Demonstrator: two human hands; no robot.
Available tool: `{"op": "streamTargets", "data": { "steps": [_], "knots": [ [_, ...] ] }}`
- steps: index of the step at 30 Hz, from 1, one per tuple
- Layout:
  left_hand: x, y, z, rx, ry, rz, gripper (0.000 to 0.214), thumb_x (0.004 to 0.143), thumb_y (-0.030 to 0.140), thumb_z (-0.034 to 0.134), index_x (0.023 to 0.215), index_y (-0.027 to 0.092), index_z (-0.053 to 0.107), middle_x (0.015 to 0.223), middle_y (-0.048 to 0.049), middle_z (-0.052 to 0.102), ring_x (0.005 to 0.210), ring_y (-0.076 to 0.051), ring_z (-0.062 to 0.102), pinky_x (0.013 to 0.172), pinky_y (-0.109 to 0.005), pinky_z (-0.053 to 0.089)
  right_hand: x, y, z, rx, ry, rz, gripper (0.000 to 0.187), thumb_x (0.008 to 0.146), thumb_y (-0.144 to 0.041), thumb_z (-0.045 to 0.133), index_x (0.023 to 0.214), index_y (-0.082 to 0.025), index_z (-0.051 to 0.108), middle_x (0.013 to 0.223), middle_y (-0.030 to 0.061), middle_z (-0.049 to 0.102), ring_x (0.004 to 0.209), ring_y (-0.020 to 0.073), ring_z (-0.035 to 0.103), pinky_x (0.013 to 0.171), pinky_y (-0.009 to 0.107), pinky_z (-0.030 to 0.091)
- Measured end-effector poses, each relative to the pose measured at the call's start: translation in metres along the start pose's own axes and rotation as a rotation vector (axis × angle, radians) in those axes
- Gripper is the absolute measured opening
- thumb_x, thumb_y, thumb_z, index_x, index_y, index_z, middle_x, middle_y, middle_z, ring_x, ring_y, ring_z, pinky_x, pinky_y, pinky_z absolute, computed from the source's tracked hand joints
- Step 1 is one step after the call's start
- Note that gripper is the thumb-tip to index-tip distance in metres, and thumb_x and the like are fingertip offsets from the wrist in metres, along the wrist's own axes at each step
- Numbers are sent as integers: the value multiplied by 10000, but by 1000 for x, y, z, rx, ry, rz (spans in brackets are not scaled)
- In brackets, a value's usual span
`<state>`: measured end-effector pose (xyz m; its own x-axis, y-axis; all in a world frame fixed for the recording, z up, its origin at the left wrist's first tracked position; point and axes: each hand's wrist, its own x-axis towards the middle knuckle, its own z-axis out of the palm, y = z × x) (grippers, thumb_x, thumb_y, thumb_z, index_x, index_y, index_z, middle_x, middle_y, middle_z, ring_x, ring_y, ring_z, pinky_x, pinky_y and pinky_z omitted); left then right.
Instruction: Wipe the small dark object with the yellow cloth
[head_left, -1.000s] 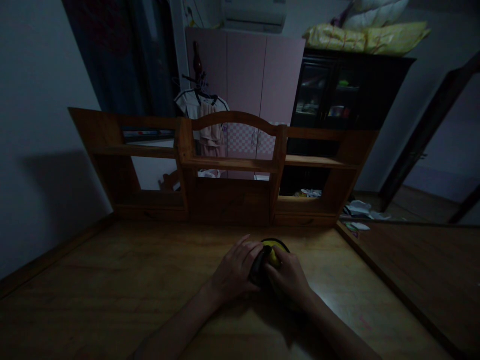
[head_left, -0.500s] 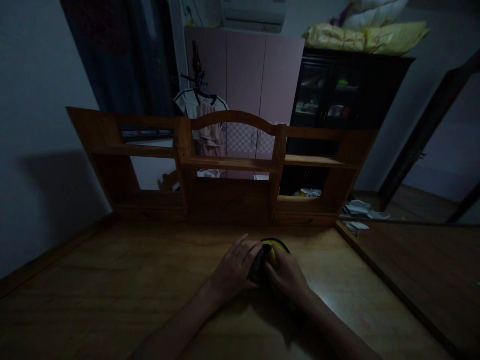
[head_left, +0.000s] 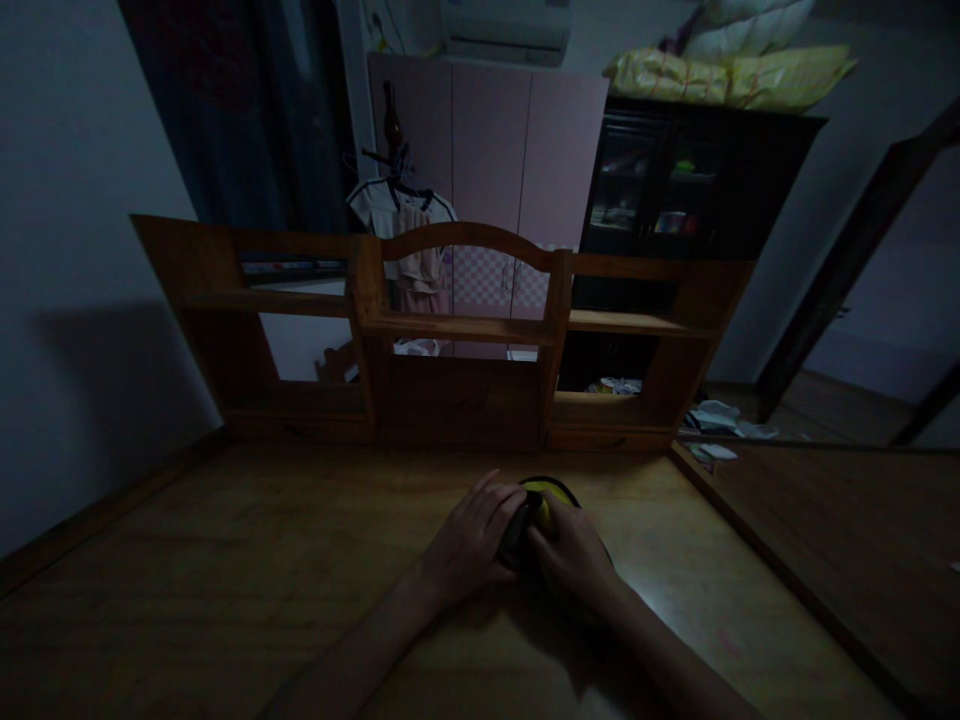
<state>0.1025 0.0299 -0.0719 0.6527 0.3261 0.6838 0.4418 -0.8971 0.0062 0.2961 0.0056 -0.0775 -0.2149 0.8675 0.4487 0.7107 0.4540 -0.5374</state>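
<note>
Over the wooden board, both hands meet at a dark and yellow item whose kind the dim light hides. My left hand (head_left: 474, 535) is closed around its dark, smooth part (head_left: 516, 535), with one finger raised off it. Pressed against the yellow part (head_left: 553, 490) are the fingers and thumb of my right hand (head_left: 576, 552), also closed. A black curved rim runs along the outer edge of the yellow part. Most of the item's lower side is covered by my right hand and its shadow.
Beyond the hands stands a wooden shelf unit (head_left: 457, 328) with a curved top rail, joined to the wooden surface (head_left: 285, 560). A raised wooden edge (head_left: 780, 570) runs along the right. Behind are a pink wardrobe (head_left: 491, 150), hanging clothes (head_left: 420, 250) and a dark cabinet (head_left: 757, 180).
Both hands keep almost the same place and grip. A little more of the black rim shows beside my right hand, and the view has shifted very slightly.
</note>
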Motion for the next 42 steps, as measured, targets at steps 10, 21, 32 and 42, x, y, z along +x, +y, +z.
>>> {"op": "streamTargets", "data": {
  "steps": [10, 21, 32, 42],
  "knots": [
    [-2, -1, 2, -52, -36, -29, 847, 705, 441, 710, 1372, 121, 297, 1280, -165, 486, 1229, -289, 441, 1112, -557, 267, 0, 7, 5, -33, 4, 36, 358, 786, -144, 516, 1143, -151, 535, 934, 88, 670, 828, 226, 616, 709, 297, 436],
    [-1, 1, 2, -49, -56, -20, 840, 707, 442, 705, 1367, 126, 294, 1272, -155, 490, 1221, -284, 444, 1114, -549, 265, 0, -4, 0, 24, 44, -18, 327, 791, -171, 555, 1118, -168, 557, 925, 59, 665, 820, 208, 615, 720, 285, 435],
    [-3, -2, 6, -58, -78, -24, 835, 716, 421, 693, 1379, 136, 273, 1293, -148, 469, 1240, -277, 421, 1127, -547, 237, 1, 1, 1, 52, -9, -37, 332, 795, -148, 536, 1125, -180, 538, 972, 69, 661, 855, 213, 610, 717, 279, 434],
    [-3, 0, 8, -63, -73, -54, 841, 682, 284, 718, 1381, 133, 275, 1310, -139, 454, 1260, -268, 395, 1140, -532, 217, 1, 11, 3, -50, 21, 25, 256, 791, -167, 526, 1043, -184, 566, 851, 59, 666, 754, 205, 622, 636, 254, 399]
  ]
}}
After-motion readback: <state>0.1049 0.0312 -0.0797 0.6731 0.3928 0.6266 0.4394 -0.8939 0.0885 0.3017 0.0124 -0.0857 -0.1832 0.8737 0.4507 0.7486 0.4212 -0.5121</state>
